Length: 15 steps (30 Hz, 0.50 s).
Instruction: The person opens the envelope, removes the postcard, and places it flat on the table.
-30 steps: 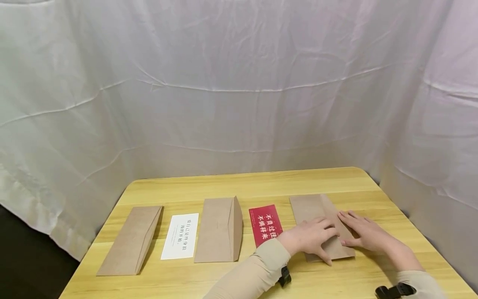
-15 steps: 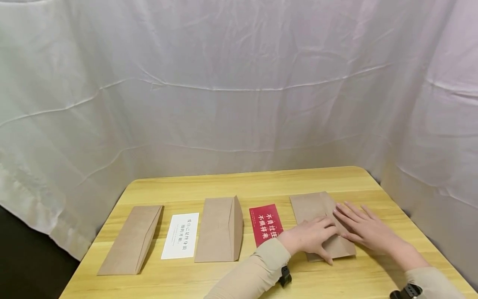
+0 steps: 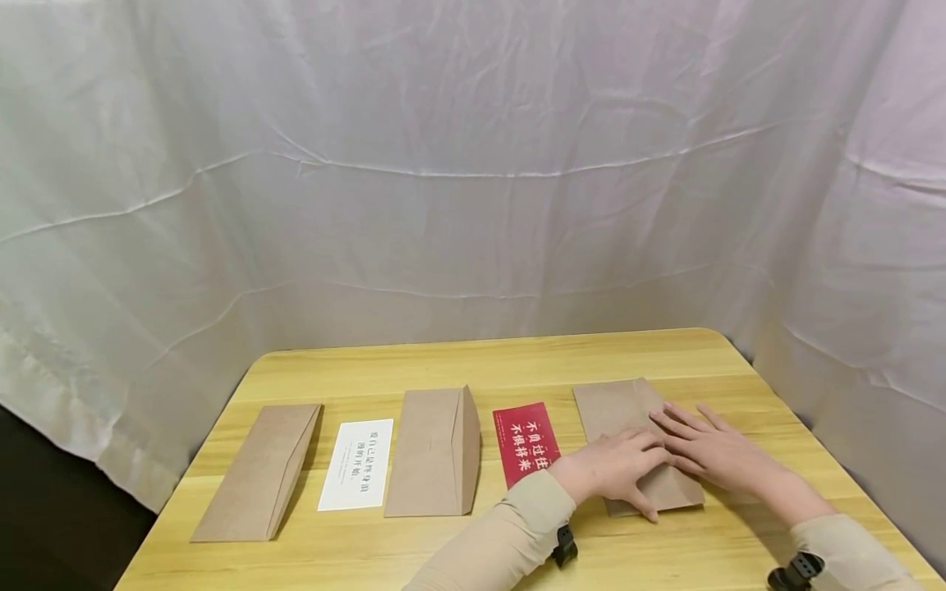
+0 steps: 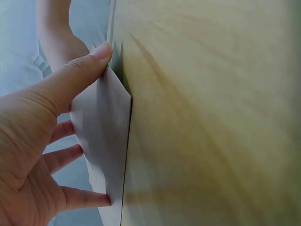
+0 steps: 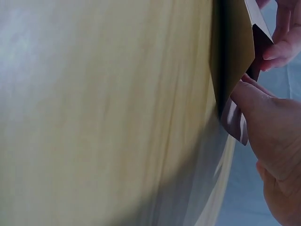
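Observation:
A brown paper envelope (image 3: 604, 407) lies on the right side of the table. My left hand (image 3: 613, 468) rests on it from the left with spread, slightly bent fingers; in the left wrist view the fingertips press on the envelope (image 4: 106, 132). From the other side my right hand (image 3: 724, 455) lays extended fingers on the envelope's flap side, its fingertips close to the left hand's. The right wrist view has the right thumb at the paper's edge, beside a gap in the envelope (image 5: 235, 42). A red card (image 3: 521, 435) with white characters lies partly behind the left wrist.
Two more brown envelopes lie further left, one in the middle (image 3: 424, 451) with its flap raised, one at the far left (image 3: 254, 476). Between them is a white card (image 3: 357, 464) with printed characters. A pale curtain (image 3: 473, 230) surrounds the wooden table (image 3: 473, 361).
The right hand has slid up and leftward over the envelope, its fingers now nearer the left hand. The flap side looks flatter. The left hand has stayed in place.

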Each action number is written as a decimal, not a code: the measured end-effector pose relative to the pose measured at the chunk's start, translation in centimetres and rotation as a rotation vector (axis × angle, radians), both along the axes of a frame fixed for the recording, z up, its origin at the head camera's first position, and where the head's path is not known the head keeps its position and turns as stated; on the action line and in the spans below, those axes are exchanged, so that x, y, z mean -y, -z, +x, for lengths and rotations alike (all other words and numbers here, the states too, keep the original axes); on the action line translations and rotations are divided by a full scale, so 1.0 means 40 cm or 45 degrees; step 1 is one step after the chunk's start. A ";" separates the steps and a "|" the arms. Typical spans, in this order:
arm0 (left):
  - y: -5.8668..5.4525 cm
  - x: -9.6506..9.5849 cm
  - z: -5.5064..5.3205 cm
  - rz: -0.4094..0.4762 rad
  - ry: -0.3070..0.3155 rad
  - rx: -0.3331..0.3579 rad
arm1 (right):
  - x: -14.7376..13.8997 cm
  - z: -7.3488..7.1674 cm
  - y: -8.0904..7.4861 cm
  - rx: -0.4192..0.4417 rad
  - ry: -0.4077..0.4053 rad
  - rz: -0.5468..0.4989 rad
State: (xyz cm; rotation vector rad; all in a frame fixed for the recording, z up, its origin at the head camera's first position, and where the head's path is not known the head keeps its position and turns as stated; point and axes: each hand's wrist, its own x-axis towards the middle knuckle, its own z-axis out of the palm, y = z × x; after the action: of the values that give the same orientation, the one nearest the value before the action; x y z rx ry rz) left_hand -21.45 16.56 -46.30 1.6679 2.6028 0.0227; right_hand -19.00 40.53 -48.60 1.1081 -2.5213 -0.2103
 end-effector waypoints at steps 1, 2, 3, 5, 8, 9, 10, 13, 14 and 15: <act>0.001 -0.001 0.000 -0.002 0.002 -0.003 | 0.001 0.000 -0.001 -0.001 -0.014 -0.001; 0.001 -0.001 0.000 -0.003 0.001 0.000 | 0.000 -0.001 -0.001 -0.001 -0.019 -0.001; 0.000 -0.001 0.000 -0.005 -0.001 0.005 | 0.000 0.000 -0.001 -0.009 -0.031 0.005; -0.001 -0.001 0.000 -0.007 0.000 0.003 | -0.001 -0.001 0.000 -0.016 -0.033 0.009; -0.002 0.000 0.001 -0.010 0.000 0.004 | -0.002 -0.002 0.003 0.001 -0.001 0.009; -0.002 0.000 0.001 -0.009 0.004 -0.003 | 0.000 -0.001 0.002 0.025 0.019 0.006; -0.002 0.000 0.001 -0.007 0.009 -0.011 | 0.003 -0.001 0.002 0.077 0.068 -0.022; -0.002 0.000 0.002 -0.001 0.014 -0.015 | 0.011 0.004 -0.004 0.269 0.228 -0.106; -0.002 0.000 0.002 -0.001 0.016 -0.019 | 0.016 0.005 -0.008 0.334 0.285 -0.149; -0.002 0.000 0.001 -0.002 0.017 -0.022 | 0.019 0.005 -0.011 0.394 0.336 -0.184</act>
State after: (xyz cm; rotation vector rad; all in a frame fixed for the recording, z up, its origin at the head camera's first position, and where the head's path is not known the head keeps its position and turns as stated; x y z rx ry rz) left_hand -21.40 16.58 -46.23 1.6925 2.6034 0.0061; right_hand -18.78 39.76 -48.16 0.8015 -2.9018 0.0819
